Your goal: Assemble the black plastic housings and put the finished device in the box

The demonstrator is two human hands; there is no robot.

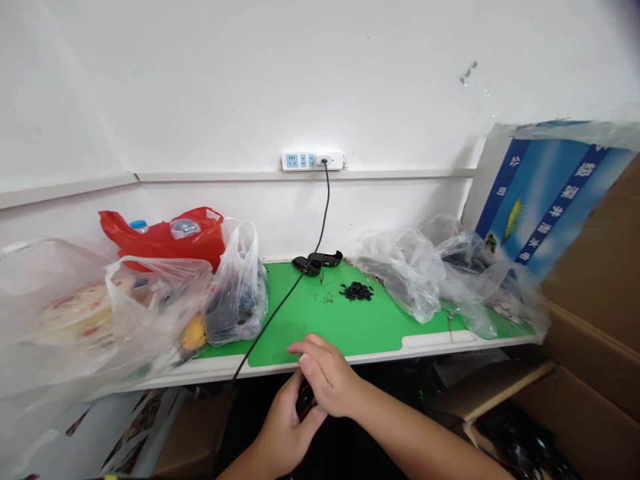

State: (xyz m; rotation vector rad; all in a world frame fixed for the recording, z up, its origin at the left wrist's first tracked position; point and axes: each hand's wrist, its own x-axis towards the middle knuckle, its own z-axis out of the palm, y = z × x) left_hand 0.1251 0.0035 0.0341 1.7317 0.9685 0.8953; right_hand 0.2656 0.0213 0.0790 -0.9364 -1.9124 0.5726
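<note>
Both my hands meet just below the front edge of the green mat (350, 323). My left hand (285, 427) cups a small black part (305, 400) with thin red wires. My right hand (325, 377) lies over it from the right, fingers curled onto the same part. Most of the part is hidden between the hands. Farther back on the mat lie a heap of small black pieces (356, 291) and a black device (317, 261) joined to a black cable (280, 310).
The cable runs up to a white power strip (312, 160) on the wall. Clear plastic bags (235, 287) and a red bag (165, 237) crowd the left. More clear bags (425, 270) lie right. Cardboard boxes (590, 393) and a blue printed board (545, 193) stand at right.
</note>
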